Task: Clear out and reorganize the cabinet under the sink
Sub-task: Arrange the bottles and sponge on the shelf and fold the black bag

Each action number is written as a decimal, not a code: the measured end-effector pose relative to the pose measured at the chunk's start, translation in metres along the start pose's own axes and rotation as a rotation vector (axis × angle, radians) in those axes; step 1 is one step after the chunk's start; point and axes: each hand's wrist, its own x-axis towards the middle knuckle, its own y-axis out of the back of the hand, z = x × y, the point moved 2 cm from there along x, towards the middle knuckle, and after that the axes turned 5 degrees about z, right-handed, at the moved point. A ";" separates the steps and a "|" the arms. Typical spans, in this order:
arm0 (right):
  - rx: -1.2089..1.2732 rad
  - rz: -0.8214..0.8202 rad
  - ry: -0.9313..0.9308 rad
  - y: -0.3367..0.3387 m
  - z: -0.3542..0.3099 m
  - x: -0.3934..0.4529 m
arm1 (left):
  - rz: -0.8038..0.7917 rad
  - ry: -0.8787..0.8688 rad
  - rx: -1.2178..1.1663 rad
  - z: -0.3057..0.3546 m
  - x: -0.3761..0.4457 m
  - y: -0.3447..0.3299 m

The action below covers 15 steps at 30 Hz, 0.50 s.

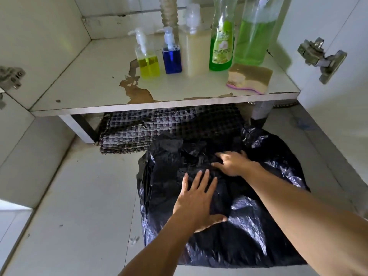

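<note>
A crumpled black plastic bag (249, 236) lies on the tiled floor in front of the open cabinet. My left hand (197, 202) rests flat on it with fingers spread. My right hand (233, 163) presses on the bag's upper part, fingers apart and slightly curled into the plastic. On the cabinet floor (79, 86) stand a yellow pump bottle (148, 64), a blue pump bottle (172, 60), a cream bottle (196, 50), a green labelled bottle (221, 46) and a large bottle of green liquid (254, 40). A brown sponge (250, 77) lies at the right front.
A woven checked mat (139, 132) lies folded under the cabinet's raised base. A ribbed drain hose (169, 10) hangs at the back. Door hinges stick out at left (10, 76) and right (322, 56). The cabinet floor's coating is peeled near the front edge.
</note>
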 end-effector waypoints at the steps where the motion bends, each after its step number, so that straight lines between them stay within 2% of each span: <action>1: 0.002 0.019 0.014 -0.005 -0.003 -0.006 | -0.008 -0.009 0.012 -0.001 -0.004 -0.003; 5: 0.017 0.079 0.076 -0.021 -0.015 -0.036 | -0.056 -0.040 0.037 -0.001 -0.022 -0.009; 9: 0.217 0.117 0.122 -0.022 -0.021 -0.068 | -0.065 -0.034 0.089 0.004 -0.034 -0.010; 12: 0.540 0.400 0.030 0.005 -0.020 -0.102 | -0.098 0.019 0.111 0.008 -0.035 -0.010; 15: 0.802 0.816 -0.110 0.022 0.000 -0.159 | -0.113 0.075 0.106 0.016 -0.034 -0.008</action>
